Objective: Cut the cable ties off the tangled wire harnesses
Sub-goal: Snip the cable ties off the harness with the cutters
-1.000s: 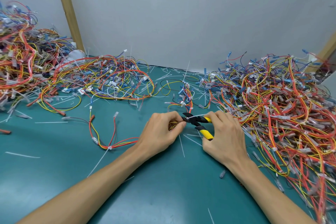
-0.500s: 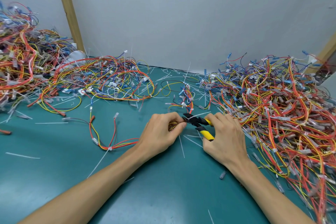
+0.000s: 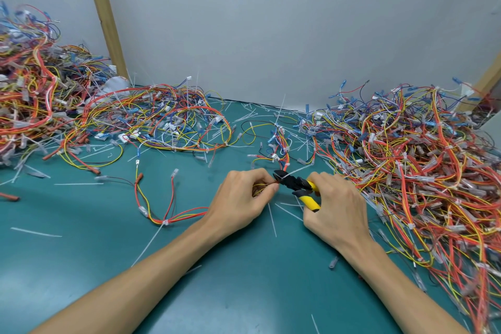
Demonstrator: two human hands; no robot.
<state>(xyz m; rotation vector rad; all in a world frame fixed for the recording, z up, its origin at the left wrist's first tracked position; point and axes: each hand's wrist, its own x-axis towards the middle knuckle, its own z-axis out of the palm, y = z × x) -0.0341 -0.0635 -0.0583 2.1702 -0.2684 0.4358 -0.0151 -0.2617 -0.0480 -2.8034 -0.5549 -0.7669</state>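
At nine o'clock, a springy heap of glossy wires (image 3: pixel 40 106) on the matte teal table (image 3: pixel 81 279). Centre: the left hand (image 3: pixel 241 198) pinches a thin red-yellow harness (image 3: pixel 176 218) with curled fingertips, and the right hand (image 3: pixel 336 209) grips yellow-handled cutters (image 3: pixel 298 184) – black tip at a stiff white cable tie (image 3: pixel 296 170). Three o'clock – another tangled mound (image 3: pixel 420 171).

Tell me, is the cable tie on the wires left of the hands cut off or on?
On: the cable tie wraps the wires, its tail uncut.

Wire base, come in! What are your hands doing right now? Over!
Left hand pinches the harness. Right hand grips the cutters, tips at a white cable tie. Nothing blocking; big wire pile close on the right.
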